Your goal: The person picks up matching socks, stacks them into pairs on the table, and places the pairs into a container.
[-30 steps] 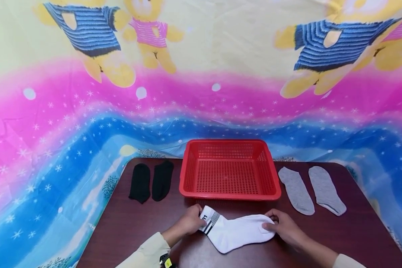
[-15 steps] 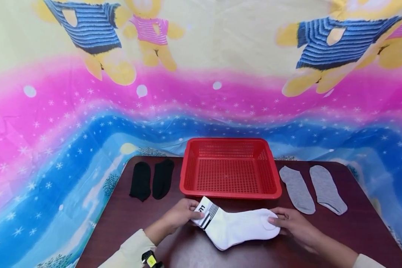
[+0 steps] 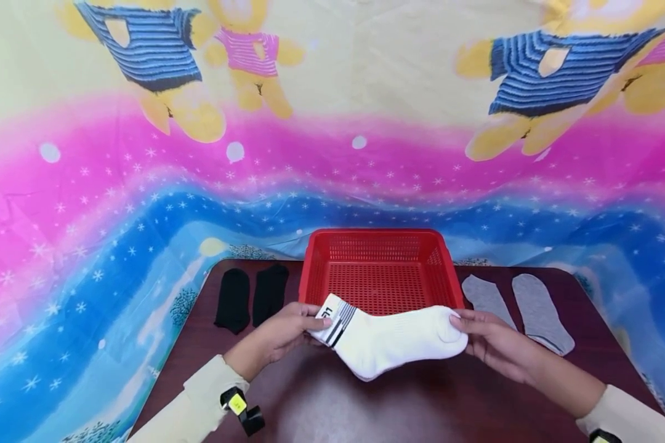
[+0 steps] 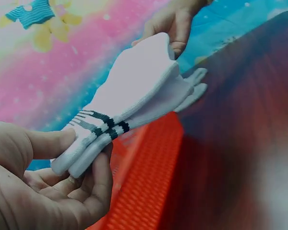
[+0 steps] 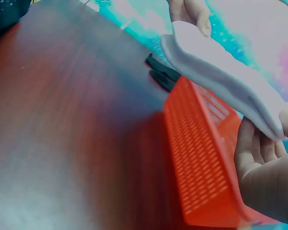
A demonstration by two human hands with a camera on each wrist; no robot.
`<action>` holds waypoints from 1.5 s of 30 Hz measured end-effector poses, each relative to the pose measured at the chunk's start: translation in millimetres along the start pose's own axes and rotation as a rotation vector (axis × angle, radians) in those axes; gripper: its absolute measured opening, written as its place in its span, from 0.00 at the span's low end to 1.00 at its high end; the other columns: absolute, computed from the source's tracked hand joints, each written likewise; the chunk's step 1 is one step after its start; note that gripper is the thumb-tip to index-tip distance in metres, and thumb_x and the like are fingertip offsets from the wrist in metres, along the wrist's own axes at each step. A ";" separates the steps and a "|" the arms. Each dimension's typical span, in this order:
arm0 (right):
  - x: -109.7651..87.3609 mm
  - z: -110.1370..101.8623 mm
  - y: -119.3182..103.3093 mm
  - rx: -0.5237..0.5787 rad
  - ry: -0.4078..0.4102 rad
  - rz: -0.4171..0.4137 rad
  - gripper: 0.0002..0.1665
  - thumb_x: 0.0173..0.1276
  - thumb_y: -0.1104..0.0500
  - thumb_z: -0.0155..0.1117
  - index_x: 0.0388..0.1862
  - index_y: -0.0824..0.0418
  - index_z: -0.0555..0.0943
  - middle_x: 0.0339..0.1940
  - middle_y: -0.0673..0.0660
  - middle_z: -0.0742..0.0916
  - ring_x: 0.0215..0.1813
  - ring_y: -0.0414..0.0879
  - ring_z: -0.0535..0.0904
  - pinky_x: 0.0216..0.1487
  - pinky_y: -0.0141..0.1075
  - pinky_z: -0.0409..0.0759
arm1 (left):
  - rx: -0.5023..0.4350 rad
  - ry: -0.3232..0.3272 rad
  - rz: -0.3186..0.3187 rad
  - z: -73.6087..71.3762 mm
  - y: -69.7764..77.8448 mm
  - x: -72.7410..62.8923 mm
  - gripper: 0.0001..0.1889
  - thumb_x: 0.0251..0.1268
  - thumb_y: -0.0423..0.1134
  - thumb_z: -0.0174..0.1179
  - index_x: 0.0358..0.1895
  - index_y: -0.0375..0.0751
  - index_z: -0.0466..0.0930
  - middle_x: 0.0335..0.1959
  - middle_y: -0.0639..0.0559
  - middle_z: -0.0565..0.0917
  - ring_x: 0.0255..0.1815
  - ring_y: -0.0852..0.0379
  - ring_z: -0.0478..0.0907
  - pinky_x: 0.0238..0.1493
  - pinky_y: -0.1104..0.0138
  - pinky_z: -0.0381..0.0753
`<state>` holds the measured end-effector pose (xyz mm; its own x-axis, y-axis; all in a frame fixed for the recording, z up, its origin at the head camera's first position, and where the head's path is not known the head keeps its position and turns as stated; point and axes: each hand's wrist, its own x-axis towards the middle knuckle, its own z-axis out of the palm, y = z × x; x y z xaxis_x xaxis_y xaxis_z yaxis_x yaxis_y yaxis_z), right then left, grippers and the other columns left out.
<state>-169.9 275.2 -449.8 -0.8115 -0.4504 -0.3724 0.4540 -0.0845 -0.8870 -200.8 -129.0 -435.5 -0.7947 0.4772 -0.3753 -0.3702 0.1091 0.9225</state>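
Note:
A pair of white socks (image 3: 399,344) with black stripes at the cuff is held up off the table, stretched between both hands. In the left wrist view the two socks (image 4: 139,79) lie flat one on the other. My left hand (image 3: 285,331) pinches the cuffs, thumb on top and fingers beneath. At the toe end my right hand (image 3: 495,344) grips both layers the same way; the right wrist view shows that hand (image 5: 273,172) with its fingers under the toes. The socks overlap the front of a red plastic basket (image 3: 385,236) in the head view.
Two black socks (image 3: 233,299) lie side by side left of the basket. To its right are two grey socks (image 3: 540,312), one partly hidden behind the right hand. All rest on a dark brown table (image 3: 332,409), with a printed cloth (image 3: 332,166) hanging behind.
Both hands have lifted the white socks from the table and carried them forward, toward the basket. The basket and the black and grey socks stay in place.

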 end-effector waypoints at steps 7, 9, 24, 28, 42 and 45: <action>12.8 2.3 -32.0 -0.023 0.115 -0.003 0.36 0.81 0.52 0.55 0.79 0.66 0.58 0.53 0.48 0.86 0.54 0.42 0.86 0.59 0.35 0.84 | -0.078 0.103 -0.033 -5.3 25.7 11.8 0.23 0.73 0.38 0.61 0.67 0.33 0.76 0.59 0.41 0.84 0.51 0.54 0.86 0.59 0.55 0.84; 18.4 1.4 -40.0 -0.024 0.129 -0.013 0.40 0.81 0.53 0.55 0.82 0.66 0.52 0.54 0.47 0.85 0.54 0.41 0.85 0.59 0.35 0.84 | -0.052 0.162 -0.040 -4.6 32.3 18.4 0.22 0.73 0.39 0.62 0.66 0.34 0.77 0.59 0.42 0.84 0.50 0.54 0.86 0.57 0.56 0.85; 77.8 -17.3 -64.8 -0.290 0.244 0.028 0.43 0.77 0.55 0.61 0.83 0.65 0.53 0.58 0.51 0.80 0.50 0.39 0.83 0.57 0.34 0.84 | 0.110 0.429 -0.068 1.2 46.3 90.1 0.20 0.73 0.31 0.59 0.65 0.29 0.77 0.60 0.36 0.83 0.53 0.48 0.85 0.57 0.58 0.85; 90.0 -18.3 -60.5 -0.404 0.248 0.041 0.40 0.76 0.56 0.62 0.80 0.67 0.58 0.63 0.60 0.79 0.50 0.41 0.82 0.58 0.38 0.84 | 0.299 0.502 -0.062 -1.2 34.7 104.0 0.19 0.71 0.32 0.62 0.62 0.30 0.80 0.56 0.37 0.85 0.51 0.46 0.86 0.56 0.55 0.86; 132.4 -6.8 -28.6 -0.966 0.442 0.015 0.27 0.70 0.58 0.69 0.64 0.68 0.77 0.56 0.68 0.84 0.53 0.56 0.80 0.53 0.47 0.84 | 0.884 0.589 0.113 5.2 -0.3 129.4 0.02 0.57 0.29 0.65 0.30 0.33 0.87 0.29 0.43 0.89 0.28 0.55 0.81 0.24 0.70 0.75; 139.8 -5.1 -23.3 -1.119 0.463 -0.033 0.24 0.69 0.58 0.69 0.60 0.69 0.80 0.54 0.67 0.86 0.52 0.56 0.83 0.52 0.48 0.84 | 0.932 0.602 0.145 7.5 -6.6 129.8 0.05 0.58 0.28 0.63 0.25 0.35 0.81 0.25 0.43 0.86 0.26 0.53 0.81 0.23 0.68 0.75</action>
<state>-295.8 218.7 -482.7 -0.9754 -0.0826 -0.2042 0.0467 0.8283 -0.5584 -297.9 -61.2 -489.6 -0.9978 0.0657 -0.0084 0.0491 0.8180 0.5731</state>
